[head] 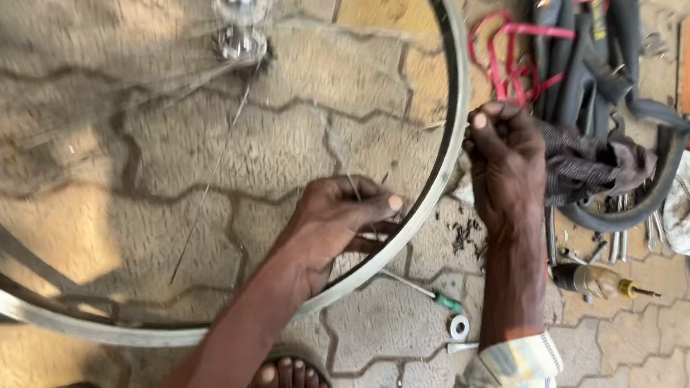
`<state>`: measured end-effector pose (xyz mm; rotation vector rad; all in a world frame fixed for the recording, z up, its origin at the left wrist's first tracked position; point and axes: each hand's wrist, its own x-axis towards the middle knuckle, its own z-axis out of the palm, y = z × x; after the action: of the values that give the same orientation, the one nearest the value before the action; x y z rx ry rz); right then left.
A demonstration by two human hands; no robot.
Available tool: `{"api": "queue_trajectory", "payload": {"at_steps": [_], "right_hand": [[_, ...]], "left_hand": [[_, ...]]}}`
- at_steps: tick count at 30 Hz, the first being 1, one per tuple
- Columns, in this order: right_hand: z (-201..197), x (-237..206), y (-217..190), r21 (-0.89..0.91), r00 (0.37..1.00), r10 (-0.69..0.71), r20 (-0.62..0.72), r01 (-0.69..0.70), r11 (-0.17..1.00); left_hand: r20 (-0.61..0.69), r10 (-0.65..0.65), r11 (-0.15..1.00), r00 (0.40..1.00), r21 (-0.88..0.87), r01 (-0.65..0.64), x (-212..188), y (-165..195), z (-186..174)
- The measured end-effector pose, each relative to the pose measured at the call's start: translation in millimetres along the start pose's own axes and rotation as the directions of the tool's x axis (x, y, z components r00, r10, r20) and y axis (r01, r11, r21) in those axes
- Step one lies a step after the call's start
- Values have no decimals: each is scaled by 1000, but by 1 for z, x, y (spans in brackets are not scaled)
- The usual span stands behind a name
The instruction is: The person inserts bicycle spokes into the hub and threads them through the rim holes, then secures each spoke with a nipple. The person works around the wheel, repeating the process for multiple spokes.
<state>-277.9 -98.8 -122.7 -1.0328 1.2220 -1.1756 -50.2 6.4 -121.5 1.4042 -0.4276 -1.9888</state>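
Head view looks down on a bicycle wheel rim point(450, 139) held upright over a paved floor point(372, 316), its hub point(241, 36) blurred near the top edge. Thin spokes point(211, 189) run from the hub down toward the rim's lower right arc. The left hand point(339, 219) sits inside the rim at that arc, fingers pinched narrow around the end of a spoke, just beside the rim's inner face. The right hand point(507, 163) is outside the rim, touching its outer edge, fingers curled tight with the thumb pressed against them; whether it holds a small part I cannot tell.

On the floor below the rim lie a screwdriver with a green handle point(433, 294) and a small white ring point(459, 325). Behind the right hand lie a dark rag point(592, 166), black rubber tubes point(583, 57) and a red strap point(508, 59). A small bottle point(590, 279) lies near the right forearm. Sandalled toes point(287, 382) show at the bottom edge.
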Motion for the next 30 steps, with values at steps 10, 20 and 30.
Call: {"api": "queue_trajectory", "payload": {"at_steps": [10, 20, 30], "right_hand": [[10, -90, 16, 288, 964, 225, -140, -177, 941], [41, -137, 39, 280, 991, 33, -132, 6, 960], [52, -132, 42, 197, 992, 31, -125, -5, 980]], "left_hand": [[48, 47, 983, 998, -180, -38, 8, 4, 9], [74, 120, 975, 990, -195, -104, 22, -10, 3], [213, 171, 985, 962, -67, -160, 12, -18, -27]]}}
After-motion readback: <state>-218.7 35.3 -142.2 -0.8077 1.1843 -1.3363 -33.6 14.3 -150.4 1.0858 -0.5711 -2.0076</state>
